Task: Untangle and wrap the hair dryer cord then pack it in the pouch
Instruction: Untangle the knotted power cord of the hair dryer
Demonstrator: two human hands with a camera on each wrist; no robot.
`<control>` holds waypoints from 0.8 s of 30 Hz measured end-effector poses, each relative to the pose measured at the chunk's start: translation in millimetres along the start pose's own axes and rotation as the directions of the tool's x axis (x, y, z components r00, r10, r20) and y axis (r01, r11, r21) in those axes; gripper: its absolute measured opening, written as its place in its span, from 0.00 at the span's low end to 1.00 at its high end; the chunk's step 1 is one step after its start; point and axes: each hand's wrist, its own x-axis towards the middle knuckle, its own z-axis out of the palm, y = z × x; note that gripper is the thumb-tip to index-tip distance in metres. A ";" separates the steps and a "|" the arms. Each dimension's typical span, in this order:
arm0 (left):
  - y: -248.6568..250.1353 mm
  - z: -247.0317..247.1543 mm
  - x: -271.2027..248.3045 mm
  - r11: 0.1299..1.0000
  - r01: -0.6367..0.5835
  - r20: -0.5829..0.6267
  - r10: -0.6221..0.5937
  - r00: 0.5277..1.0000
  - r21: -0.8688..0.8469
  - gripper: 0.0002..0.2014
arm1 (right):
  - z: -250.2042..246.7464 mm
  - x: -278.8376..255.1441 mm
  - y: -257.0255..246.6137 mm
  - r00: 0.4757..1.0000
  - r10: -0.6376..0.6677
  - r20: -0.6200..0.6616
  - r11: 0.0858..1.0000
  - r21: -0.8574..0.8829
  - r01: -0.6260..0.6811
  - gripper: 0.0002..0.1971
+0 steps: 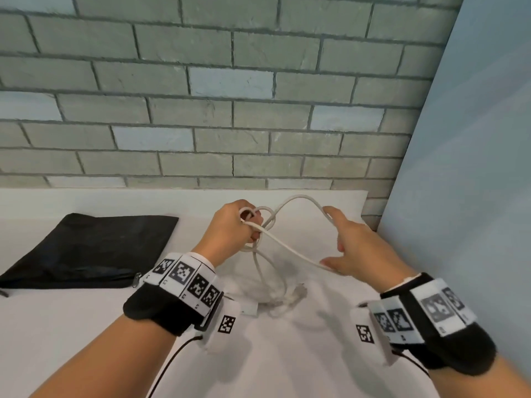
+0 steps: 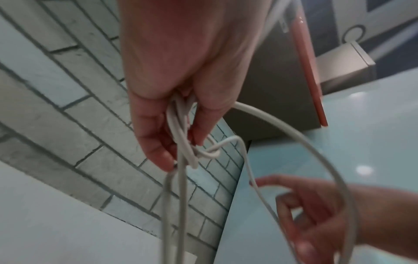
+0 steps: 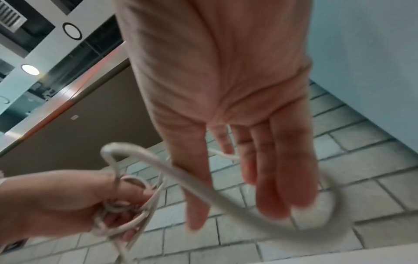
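A white cord (image 1: 290,249) is lifted above the white table (image 1: 86,326), knotted into small loops. My left hand (image 1: 238,225) grips the tangled loops, fingers curled round them (image 2: 181,135). My right hand (image 1: 353,248) is spread with straight fingers inside a large loop of the cord (image 3: 226,205), which drapes over the thumb and forefinger. More cord hangs down to a blurred white heap (image 1: 284,297) on the table between my wrists; the hair dryer itself is not plainly visible. A black zip pouch (image 1: 94,248) lies flat at the left.
A grey brick wall (image 1: 201,96) stands behind the table and a pale blue panel (image 1: 474,168) closes the right side. White table surface stretches in front of my arms and left below the pouch.
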 end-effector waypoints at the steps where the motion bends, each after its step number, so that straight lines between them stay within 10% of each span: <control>1: -1.3 1.7 -1.3 0.999 -0.028 0.011 0.028 1.000 0.029 0.08 | 2.0 -0.2 -5.9 0.998 -0.028 -0.058 0.999 -0.048 0.026 0.40; 5: -1.2 7.7 -6.6 0.975 -0.163 0.067 0.154 0.986 0.154 0.10 | 0.2 -0.3 -33.2 0.869 -0.298 -0.396 0.954 -0.084 0.289 0.28; 9: 2.8 10.2 -11.4 0.977 -0.167 0.168 0.143 0.975 0.136 0.14 | 8.1 15.3 -45.8 0.924 -0.362 -0.124 0.930 -0.120 0.348 0.21; 13: 2.0 7.3 -17.6 0.999 -0.035 0.381 0.041 0.924 -0.023 0.16 | 8.2 24.4 -33.6 0.952 -0.216 -0.217 0.969 0.075 0.237 0.10; 19: -9.3 9.6 -11.1 0.995 -0.060 0.181 0.044 0.982 0.084 0.05 | -25.1 18.9 -24.6 0.958 -0.257 -0.126 0.933 0.226 0.280 0.15; 21: -15.7 8.0 -6.5 0.989 -0.060 0.101 0.047 0.994 0.134 0.05 | -37.0 17.5 -15.7 0.951 -0.129 -0.282 0.806 0.530 0.266 0.15; 24: -23.7 1.5 -1.3 0.986 -0.001 0.056 -0.009 0.998 0.167 0.11 | -54.3 14.3 1.9 0.911 0.145 -0.385 0.348 0.882 0.317 0.14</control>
